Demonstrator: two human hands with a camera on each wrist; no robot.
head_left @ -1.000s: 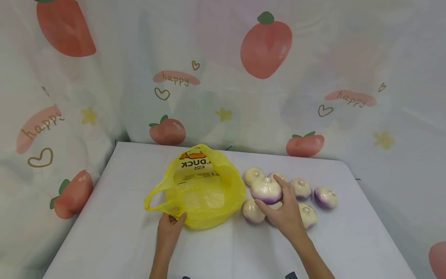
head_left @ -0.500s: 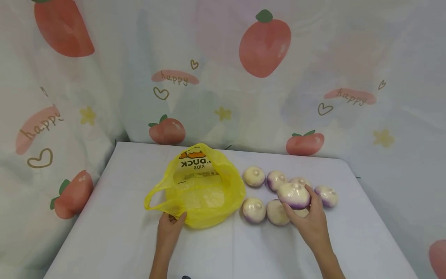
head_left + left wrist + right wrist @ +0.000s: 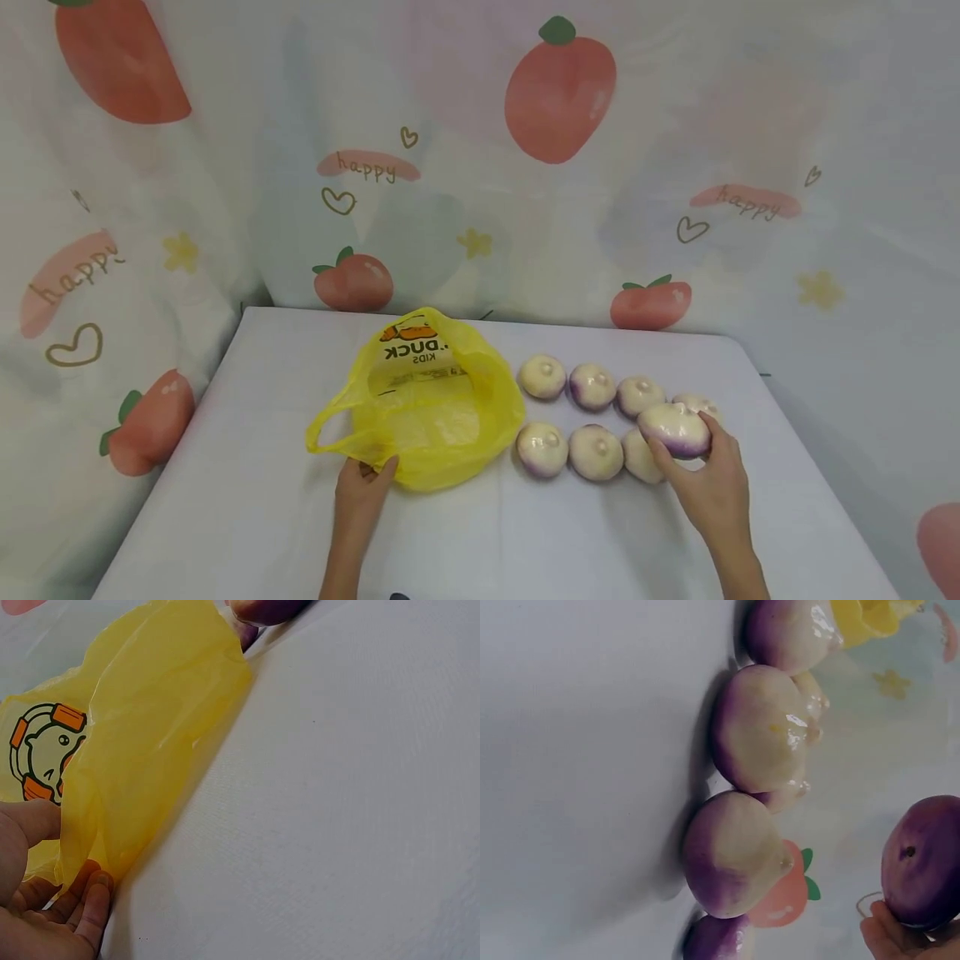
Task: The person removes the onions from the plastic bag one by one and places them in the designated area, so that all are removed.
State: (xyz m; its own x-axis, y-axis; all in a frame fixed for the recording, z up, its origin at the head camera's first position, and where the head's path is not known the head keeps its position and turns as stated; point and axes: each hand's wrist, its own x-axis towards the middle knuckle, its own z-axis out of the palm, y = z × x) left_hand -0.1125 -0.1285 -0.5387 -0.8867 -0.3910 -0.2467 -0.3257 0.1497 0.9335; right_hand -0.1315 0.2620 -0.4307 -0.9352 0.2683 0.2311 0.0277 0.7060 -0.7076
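Observation:
My right hand (image 3: 716, 496) grips a glossy white-and-purple turnip (image 3: 673, 429) and holds it raised above the right end of the other turnips. In the right wrist view its purple underside (image 3: 922, 862) shows, with fingertips at its lower edge. Several similar turnips stand nub up in two rows on the white table, among them one at the front left (image 3: 542, 450) and one at the back left (image 3: 542, 377). Left of them a yellow plastic bag (image 3: 450, 471) stands with its mouth spread wide. My left hand (image 3: 360, 500) pinches the bag's near rim, thumb inside and fingers outside.
The white table (image 3: 247, 467) extends left of the bag and in front of it. Behind it hangs a curtain (image 3: 480, 183) printed with fruit, hearts and "happy". One bag handle (image 3: 330, 429) loops out to the left.
My right hand has carried the turnip rightward along the rows, from near the bag to the right end. My left hand keeps its hold on the bag rim. The view has shifted slightly.

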